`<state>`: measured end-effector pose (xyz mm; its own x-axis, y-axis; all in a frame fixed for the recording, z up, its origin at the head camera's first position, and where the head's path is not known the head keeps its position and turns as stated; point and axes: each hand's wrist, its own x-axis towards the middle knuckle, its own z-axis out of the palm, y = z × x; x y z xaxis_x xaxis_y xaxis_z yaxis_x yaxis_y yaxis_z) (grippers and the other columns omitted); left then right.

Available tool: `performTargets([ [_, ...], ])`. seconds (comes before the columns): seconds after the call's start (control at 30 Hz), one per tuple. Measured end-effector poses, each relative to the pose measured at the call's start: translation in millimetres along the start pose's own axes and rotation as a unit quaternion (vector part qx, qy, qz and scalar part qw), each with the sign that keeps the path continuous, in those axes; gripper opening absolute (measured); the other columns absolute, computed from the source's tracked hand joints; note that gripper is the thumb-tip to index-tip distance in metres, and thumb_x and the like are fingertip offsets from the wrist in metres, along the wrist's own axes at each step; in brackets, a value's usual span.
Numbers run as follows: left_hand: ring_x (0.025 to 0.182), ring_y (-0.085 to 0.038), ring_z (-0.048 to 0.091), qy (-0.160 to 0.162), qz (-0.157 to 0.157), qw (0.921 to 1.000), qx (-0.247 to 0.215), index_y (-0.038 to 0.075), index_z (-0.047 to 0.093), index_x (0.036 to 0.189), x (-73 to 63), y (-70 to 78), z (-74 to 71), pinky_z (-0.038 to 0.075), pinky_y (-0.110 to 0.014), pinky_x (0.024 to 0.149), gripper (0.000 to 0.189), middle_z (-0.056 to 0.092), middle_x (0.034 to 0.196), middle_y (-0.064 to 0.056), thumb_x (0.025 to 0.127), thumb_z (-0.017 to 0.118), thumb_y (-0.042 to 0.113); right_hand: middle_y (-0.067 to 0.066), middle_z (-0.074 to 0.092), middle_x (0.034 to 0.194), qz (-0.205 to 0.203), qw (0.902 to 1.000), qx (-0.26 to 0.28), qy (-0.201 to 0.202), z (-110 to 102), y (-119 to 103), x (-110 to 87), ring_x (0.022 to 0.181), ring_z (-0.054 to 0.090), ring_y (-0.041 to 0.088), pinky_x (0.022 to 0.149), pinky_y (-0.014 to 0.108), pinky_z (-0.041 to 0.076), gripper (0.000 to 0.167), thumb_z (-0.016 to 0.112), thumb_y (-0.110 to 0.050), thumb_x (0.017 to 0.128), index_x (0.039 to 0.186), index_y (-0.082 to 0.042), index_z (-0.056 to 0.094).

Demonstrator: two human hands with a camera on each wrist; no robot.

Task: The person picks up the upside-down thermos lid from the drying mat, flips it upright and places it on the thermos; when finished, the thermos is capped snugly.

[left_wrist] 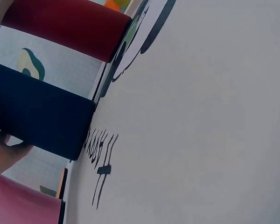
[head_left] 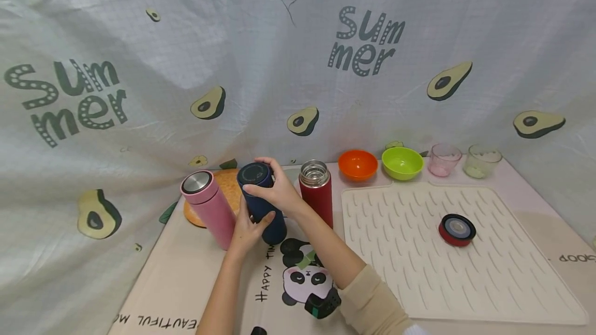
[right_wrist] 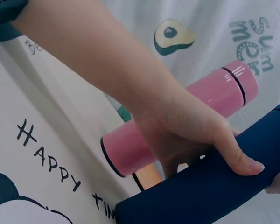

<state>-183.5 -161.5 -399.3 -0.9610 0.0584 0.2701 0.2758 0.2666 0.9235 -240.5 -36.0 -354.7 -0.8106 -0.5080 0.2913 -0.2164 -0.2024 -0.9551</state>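
A dark blue thermos [head_left: 274, 229] stands on the table between both hands. Low on its body, my left hand [head_left: 248, 230] grips it, thumb across the front. My right hand [head_left: 278, 190] holds its top, fingers curled round the lid [head_left: 255, 173]. The left wrist view shows the base of the blue thermos [left_wrist: 42, 112] at the tabletop. To its left is a pink thermos [head_left: 215, 211] with a silver-topped lid on. On the right a red thermos [head_left: 318, 198] has its steel mouth uncovered, partly hidden behind my right forearm.
A red and black lid [head_left: 457, 230] lies on a cream ribbed mat [head_left: 414, 288] at the right. Along the back stand an orange bowl [head_left: 357, 166], a green bowl [head_left: 402, 164] and two glass cups [head_left: 444, 161]. A round cork-coloured board [head_left: 228, 185] lies behind the pink thermos.
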Motion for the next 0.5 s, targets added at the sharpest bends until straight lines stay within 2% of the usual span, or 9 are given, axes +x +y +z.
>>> performTargets([
  [0.27,0.126,-0.04,0.033,-0.002,0.014,0.9999,0.0,0.01,0.009,0.144,0.7,0.1,0.6,0.028,-0.06,0.097,0.08,0.026,0.143,-0.022,0.085,0.062,0.002,0.014,0.051,0.121,0.01,0.9998,-0.007,0.017,3.3,-3.2,1.6,0.105,0.055,0.024,0.089,0.038,0.045,0.061,0.065,-0.012,0.083,0.135,-0.008,0.033],
  [0.5,0.126,-0.039,0.033,0.001,-0.001,1.0,-0.006,0.01,0.01,0.143,0.6,-0.5,0.0,0.025,-0.061,0.098,0.079,0.03,0.14,-0.023,0.085,0.063,0.005,0.016,0.048,0.127,0.002,0.9999,0.012,0.0,-0.5,-0.1,1.4,0.113,0.051,0.026,0.096,0.041,0.04,0.057,0.056,-0.009,0.087,0.139,-0.01,0.032],
])
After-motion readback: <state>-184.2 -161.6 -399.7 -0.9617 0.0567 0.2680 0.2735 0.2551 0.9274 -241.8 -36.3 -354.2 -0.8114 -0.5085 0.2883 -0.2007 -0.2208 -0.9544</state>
